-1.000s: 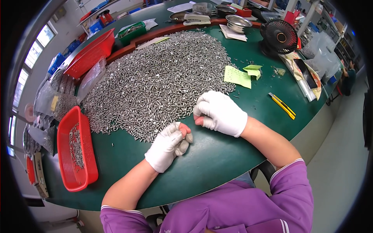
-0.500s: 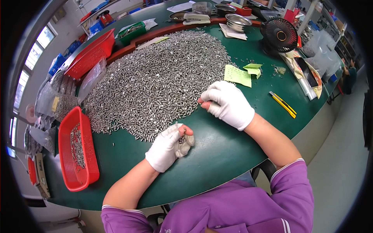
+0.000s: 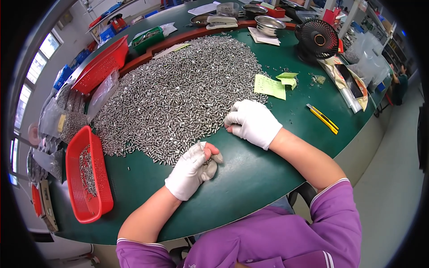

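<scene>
A wide heap of small silvery metal pins [image 3: 178, 94] covers much of the green tabletop. At its front edge my left hand [image 3: 190, 172], in a white glove with bare fingertips, is curled closed with thumb and fingers together. A few metal pins show dimly between its fingers; the rest of the palm is hidden. My right hand [image 3: 254, 123], gloved the same way, is at the right front edge of the heap. Its fingers are bent and pinched down by the pins, and whatever lies between the fingertips is hidden.
Left of the heap stands a red perforated basket [image 3: 91, 201] with some pins in it. A yellow box cutter [image 3: 322, 119], green paper slips [image 3: 270, 87], a phone [image 3: 349, 80] and a black fan [image 3: 318, 39] lie or stand to the right. Bagged pins [image 3: 58, 125] sit far left.
My right hand has moved slightly left and down to the heap's edge, fingers turned down. The left hand's fingers have closed further, hiding most of the pins seen before. The view has shifted slightly.
</scene>
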Motion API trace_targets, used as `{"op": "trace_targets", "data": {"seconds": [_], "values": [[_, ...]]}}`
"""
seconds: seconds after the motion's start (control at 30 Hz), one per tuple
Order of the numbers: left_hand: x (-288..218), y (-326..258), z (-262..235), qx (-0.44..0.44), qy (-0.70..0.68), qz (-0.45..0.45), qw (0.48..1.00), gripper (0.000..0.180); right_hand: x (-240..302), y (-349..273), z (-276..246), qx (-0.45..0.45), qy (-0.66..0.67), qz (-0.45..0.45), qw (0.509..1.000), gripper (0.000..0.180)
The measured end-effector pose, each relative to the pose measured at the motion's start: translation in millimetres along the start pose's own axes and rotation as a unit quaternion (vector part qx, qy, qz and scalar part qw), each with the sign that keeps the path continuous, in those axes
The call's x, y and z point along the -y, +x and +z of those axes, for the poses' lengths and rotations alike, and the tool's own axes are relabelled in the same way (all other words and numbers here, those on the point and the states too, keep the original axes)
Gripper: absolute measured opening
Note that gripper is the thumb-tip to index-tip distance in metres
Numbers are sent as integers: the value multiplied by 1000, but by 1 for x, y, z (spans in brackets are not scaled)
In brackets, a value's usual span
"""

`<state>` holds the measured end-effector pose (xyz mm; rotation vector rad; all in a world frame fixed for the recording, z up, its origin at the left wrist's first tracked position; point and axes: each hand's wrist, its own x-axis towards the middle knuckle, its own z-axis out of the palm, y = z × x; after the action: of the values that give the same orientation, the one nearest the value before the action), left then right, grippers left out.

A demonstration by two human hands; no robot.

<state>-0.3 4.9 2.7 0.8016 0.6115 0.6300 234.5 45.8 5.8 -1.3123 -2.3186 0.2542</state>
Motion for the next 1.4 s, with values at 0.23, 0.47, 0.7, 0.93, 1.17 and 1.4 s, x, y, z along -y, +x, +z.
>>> {"op": "trace_targets", "data": {"seconds": [0.23,0.47,0.7,0.93,1.17,1.4], "values": [[0,1,4,-41,0,-29,999,19,25,-2,-7,-14,107,-84,991,12],[5,2,-4,-33,-2,-25,999,20,35,-3,-5,-49,105,-96,989,10],[0,0,-5,-24,-7,-31,999,28,4,1,1,-101,-16,-21,995,6],[2,0,-3,-25,-25,-10,999,32,6,1,3,-38,-52,-38,997,8],[3,1,-4,-21,-20,-13,999,25,15,-1,-2,-24,51,-45,997,11],[2,2,-4,-22,-23,-44,999,19,33,-6,-1,-18,137,-126,982,14]]}}
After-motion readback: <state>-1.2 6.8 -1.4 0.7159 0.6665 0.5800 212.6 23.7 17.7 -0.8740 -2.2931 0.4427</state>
